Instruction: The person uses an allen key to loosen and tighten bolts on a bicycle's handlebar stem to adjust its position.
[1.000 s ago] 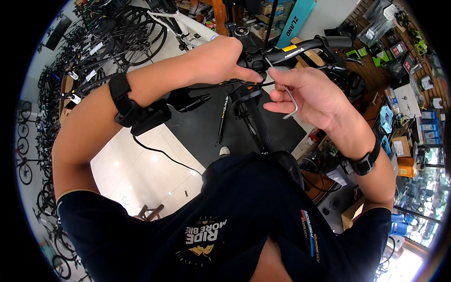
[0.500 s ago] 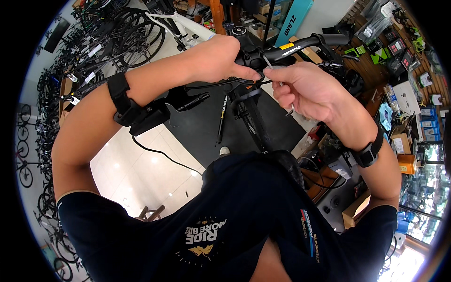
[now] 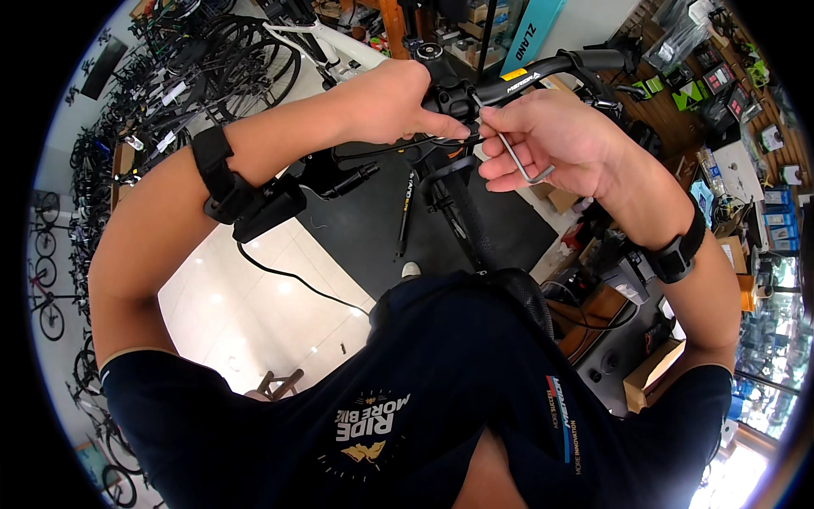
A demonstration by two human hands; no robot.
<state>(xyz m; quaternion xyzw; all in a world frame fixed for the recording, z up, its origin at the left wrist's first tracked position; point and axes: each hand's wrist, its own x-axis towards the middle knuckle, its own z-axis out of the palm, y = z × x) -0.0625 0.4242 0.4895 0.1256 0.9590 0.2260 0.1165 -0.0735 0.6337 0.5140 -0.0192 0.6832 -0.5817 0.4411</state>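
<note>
My right hand (image 3: 566,140) pinches a silver L-shaped hex key (image 3: 511,153) between thumb and fingers. The key's long arm runs up to the black stem clamp (image 3: 455,102) of a bicycle, and its bent short end sticks out below my fingers. Left of the stem, my left hand (image 3: 394,102) is closed over the black handlebar (image 3: 551,75), thumb pointing toward the clamp; its other fingers are hidden behind. Cables run beneath both hands. Below them shows the bicycle's front wheel (image 3: 466,225).
A dark mat (image 3: 356,225) covers the floor under the bicycle. Many bicycles (image 3: 246,72) stand along the left, with a white frame (image 3: 326,42) ahead. Wall displays and a cluttered workbench are on the right, with an open cardboard box (image 3: 653,373). A wooden stool (image 3: 280,383) stands lower left.
My right fingers have loosened and spread somewhat, and the hex key has swung so that its short end now points right. My left hand stays in place.
</note>
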